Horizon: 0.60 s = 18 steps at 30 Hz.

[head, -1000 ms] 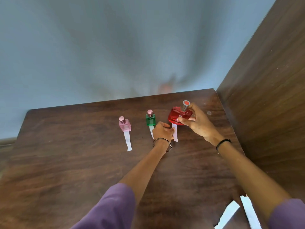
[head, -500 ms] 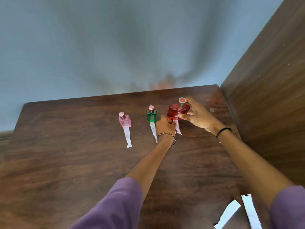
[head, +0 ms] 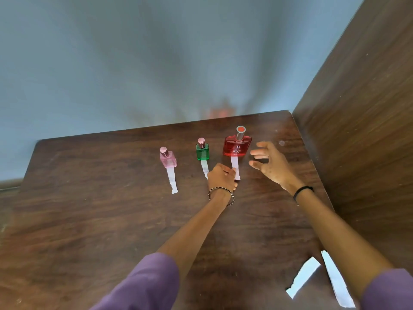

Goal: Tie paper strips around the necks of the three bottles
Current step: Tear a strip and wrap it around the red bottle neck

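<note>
three bottles are standing in a row near the far edge of the surface (head: pixel 89 220): a pink bottle (head: pixel 168 158), a green bottle (head: pixel 202 151) and a red bottle (head: pixel 237 146). each is sitting upright on the far end of a paper strip, with the rest of the strip trailing toward the person: the pink strip (head: pixel 172 180), the green strip (head: pixel 204 167) and the red strip (head: pixel 235 167). no neck is wearing a tie yet, so the work looks to be at the laying-out step, not the knotting.

the left hand (head: pixel 222 176) is resting curled on the surface between the green and red strips, its fingers touching the near end of the red strip; whether it is actually pinching the paper is hard to tell. the right hand (head: pixel 271 163) is hovering spread and empty just to the right of the red bottle, gripping nothing.

the next move probably calls for lifting a strip's free end up to a neck and crossing the ends without tipping the bottle.

the surface is dark, grained wood. two spare strips (head: pixel 319 277) are lying near the right forearm. a blue-grey wall (head: pixel 156 63) is rising behind, a wooden panel (head: pixel 357 130) on the right.
</note>
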Motion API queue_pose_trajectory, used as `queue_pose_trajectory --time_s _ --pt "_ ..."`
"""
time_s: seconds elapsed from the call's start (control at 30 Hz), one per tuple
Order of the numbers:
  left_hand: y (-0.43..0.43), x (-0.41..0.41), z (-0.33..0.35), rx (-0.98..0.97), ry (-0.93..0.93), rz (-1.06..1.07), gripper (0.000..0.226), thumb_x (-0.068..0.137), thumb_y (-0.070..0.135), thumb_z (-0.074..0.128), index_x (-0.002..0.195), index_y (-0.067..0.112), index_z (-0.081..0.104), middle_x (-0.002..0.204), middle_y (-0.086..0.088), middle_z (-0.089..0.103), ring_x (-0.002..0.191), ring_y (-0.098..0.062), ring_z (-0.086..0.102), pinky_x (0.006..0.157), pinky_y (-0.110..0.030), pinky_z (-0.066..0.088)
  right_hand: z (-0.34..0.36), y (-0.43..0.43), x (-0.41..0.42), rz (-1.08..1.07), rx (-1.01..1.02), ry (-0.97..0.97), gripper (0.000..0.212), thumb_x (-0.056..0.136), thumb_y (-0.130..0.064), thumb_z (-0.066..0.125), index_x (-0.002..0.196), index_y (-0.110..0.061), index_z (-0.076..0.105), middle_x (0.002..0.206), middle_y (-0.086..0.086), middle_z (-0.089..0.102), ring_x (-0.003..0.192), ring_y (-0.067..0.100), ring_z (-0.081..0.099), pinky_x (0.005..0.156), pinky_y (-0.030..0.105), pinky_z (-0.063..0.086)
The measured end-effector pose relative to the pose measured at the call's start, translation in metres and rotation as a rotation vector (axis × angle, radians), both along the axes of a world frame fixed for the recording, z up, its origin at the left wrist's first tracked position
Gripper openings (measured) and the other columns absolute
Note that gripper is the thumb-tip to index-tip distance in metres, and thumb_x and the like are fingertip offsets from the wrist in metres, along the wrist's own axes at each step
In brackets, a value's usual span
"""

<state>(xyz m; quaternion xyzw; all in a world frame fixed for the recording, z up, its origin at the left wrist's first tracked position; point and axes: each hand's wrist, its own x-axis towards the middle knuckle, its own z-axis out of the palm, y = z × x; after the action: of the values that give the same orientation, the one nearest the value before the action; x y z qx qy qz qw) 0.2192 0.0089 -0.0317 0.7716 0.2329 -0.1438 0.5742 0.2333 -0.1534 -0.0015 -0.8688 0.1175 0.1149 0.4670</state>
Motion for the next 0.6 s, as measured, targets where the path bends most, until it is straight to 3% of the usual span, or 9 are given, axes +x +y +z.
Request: queue_pose_trajectory --time_s 0.2,0.4,0.5,0.6 --pt "-0.007 -0.042 0.003 0.006 0.027 -0.031 0.018 0.092 0.019 0.067 0.079 0.015 0.055 0.075 -0.012 0.068 0.040 -0.015 0.057 0.043 -0.026 0.053 -0.011 -0.004 -0.050 -0.041 -0.047 -0.007 0.051 0.089 -0.016 0.077 0.134 -0.014 0.053 0.122 -0.004 0.071 0.113 0.010 0.064 0.093 0.025 0.045" --pt "-0.018 -0.094 0.005 0.025 0.063 -0.258 0.016 0.092 0.023 0.068 0.086 0.011 0.060 0.076 -0.011 0.070 0.046 -0.016 0.062 0.058 -0.040 0.062 -0.017 -0.015 -0.112 -0.023 -0.053 -0.077 0.038 0.088 -0.011 0.076 0.123 -0.014 0.061 0.119 -0.001 0.072 0.112 0.013 0.066 0.084 0.019 0.052" --pt "-0.025 -0.121 0.008 0.068 0.042 -0.424 0.018 0.092 0.024 0.068 0.081 0.014 0.058 0.075 -0.008 0.070 0.047 -0.014 0.061 0.056 -0.032 0.059 -0.014 -0.024 -0.144 -0.063 -0.042 -0.089 0.032 0.089 -0.012 0.075 0.119 -0.018 0.064 0.117 -0.005 0.072 0.111 0.008 0.066 0.090 0.024 0.056" --pt "-0.033 -0.147 0.011 0.109 0.011 -0.604 0.015 0.091 0.023 0.067 0.081 0.014 0.060 0.074 -0.006 0.070 0.046 -0.011 0.061 0.056 -0.028 0.057 -0.011 -0.036 -0.179 -0.133 -0.018 -0.114 0.027 0.090 -0.012 0.073 0.115 -0.019 0.065 0.114 -0.009 0.072 0.110 0.004 0.066 0.085 0.014 0.051"
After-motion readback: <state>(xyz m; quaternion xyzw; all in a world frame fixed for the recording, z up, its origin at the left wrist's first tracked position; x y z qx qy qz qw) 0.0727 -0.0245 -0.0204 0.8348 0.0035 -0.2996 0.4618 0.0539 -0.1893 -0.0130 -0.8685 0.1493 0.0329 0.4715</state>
